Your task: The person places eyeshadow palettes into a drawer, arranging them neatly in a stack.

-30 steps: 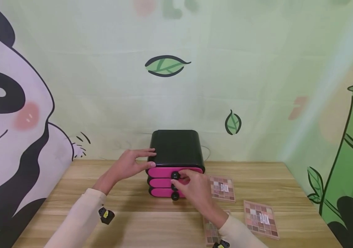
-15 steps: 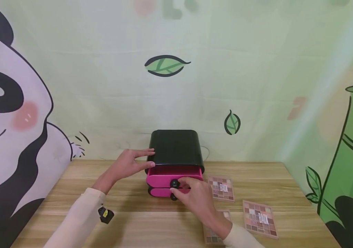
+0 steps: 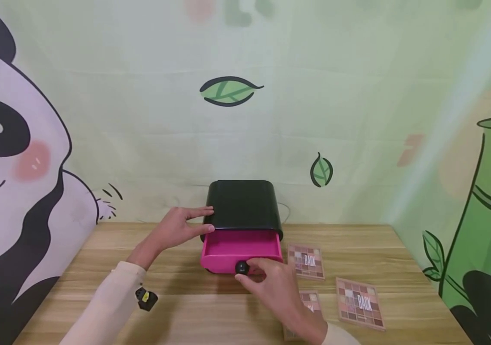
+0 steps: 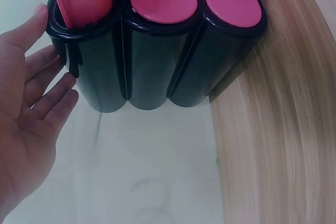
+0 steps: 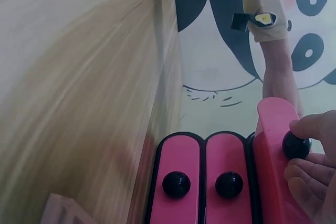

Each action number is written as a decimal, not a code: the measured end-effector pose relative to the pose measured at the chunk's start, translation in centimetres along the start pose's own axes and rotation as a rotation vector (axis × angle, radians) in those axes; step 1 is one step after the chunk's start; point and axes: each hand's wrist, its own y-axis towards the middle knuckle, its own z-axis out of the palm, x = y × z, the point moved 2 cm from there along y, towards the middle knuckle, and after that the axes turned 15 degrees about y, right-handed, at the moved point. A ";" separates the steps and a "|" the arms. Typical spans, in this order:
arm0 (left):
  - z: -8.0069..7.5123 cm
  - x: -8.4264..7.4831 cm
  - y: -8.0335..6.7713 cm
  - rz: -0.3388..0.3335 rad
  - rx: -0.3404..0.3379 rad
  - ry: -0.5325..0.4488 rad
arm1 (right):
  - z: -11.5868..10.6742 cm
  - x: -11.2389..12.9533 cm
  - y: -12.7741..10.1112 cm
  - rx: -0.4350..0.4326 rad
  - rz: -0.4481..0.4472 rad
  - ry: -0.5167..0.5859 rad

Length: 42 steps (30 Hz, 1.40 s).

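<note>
Head view shows the top drawer (image 3: pixel 240 250) pulled well out of the black box (image 3: pixel 243 206), which stands near the table's (image 3: pixel 211 311) back edge; the right hand (image 3: pixel 271 280) pinches the drawer's black knob (image 3: pixel 241 267) and the left hand (image 3: pixel 176 229) rests straight fingers on the box's left side. Three pink drawers with three knobs show in the right wrist view, the lower two shut. Three palettes (image 3: pixel 359 303) lie right of the box, one half hidden under the right wrist; bare wood lies in front.

The head camera looks forward and down across the wooden table (image 3: pixel 211 306) toward the backdrop wall. Both wrist cameras sit very close, tilted sideways. All three views share the black-and-pink drawer box (image 3: pixel 243 206).
</note>
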 end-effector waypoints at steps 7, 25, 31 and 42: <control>0.1 0.0 0.0 -0.005 -0.008 0.008 | -0.4 0.5 -1.2 -0.019 -0.048 -0.043; 0.2 -0.1 -0.2 -0.013 -0.012 -0.004 | -1.1 1.9 -3.4 0.019 0.006 0.025; 0.2 0.0 -0.2 -0.023 -0.016 -0.020 | -1.0 2.3 -4.7 -0.004 -0.065 0.023; 0.3 0.0 -0.3 -0.022 -0.018 -0.050 | -1.0 2.6 -6.3 0.071 0.058 -0.003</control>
